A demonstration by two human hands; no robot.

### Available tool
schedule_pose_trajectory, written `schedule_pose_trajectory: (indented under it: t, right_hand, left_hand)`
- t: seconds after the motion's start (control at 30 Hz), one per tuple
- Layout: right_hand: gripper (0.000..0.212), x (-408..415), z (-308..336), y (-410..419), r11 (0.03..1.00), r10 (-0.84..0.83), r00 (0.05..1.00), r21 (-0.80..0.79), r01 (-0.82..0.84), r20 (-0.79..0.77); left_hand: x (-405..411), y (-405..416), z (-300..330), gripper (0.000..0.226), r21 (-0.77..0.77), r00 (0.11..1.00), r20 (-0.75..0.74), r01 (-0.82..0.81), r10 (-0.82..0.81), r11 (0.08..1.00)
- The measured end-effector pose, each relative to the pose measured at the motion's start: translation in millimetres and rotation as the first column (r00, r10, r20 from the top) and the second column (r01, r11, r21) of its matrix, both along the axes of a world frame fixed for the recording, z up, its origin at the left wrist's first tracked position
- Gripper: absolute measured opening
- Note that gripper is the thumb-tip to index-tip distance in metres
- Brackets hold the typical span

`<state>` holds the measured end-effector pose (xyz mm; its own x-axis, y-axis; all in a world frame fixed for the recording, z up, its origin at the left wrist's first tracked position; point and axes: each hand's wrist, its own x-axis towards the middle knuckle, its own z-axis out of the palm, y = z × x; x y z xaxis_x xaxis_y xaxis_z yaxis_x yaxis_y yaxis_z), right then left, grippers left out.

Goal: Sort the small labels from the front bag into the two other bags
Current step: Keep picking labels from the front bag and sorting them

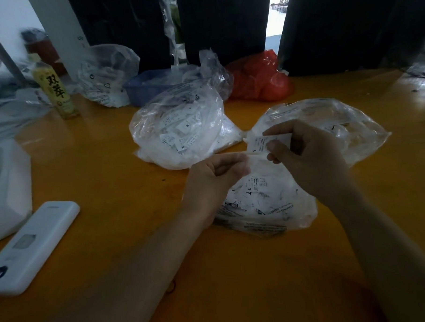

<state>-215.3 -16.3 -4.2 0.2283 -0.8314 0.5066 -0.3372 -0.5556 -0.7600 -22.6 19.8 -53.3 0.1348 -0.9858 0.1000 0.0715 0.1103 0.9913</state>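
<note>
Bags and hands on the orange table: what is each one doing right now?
front bag: lying on the table, labels inside, mouth held by left hand
left hand: fingers curled, gripping the front bag's edge
right hand: pinching a label
label: held up above the front bag, printed S
left bag: full of labels, resting
right bag: nearly empty, lying flat
bottle: standing upright

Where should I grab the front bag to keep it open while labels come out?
Grip the front bag at its crumpled open rim on the far-left side, where the left hand already pinches it. Come from the left: the right hand holds a label above the mouth.
</note>
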Motion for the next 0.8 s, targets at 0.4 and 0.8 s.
schedule_pose_trajectory:
  t: [0.4, 0.8]
  right_hand:
    - [0.016, 5.3, -3.6, 1.5, 0.980, -0.128, 0.970, -0.178, 0.091, -0.205]
    - [0.016, 5.8, -2.9, 3.1, 0.979, -0.128, 0.978, -0.181, 0.097, -0.164]
  left_hand:
    - [-0.5, 1.7, 1.1, 0.024, -0.006, 1.000, 0.019, -0.005, 0.005, 1.000]
    - [-0.3, -1.0, 0.0, 0.027, -0.022, 0.996, 0.090, -0.016, 0.018, 1.000]
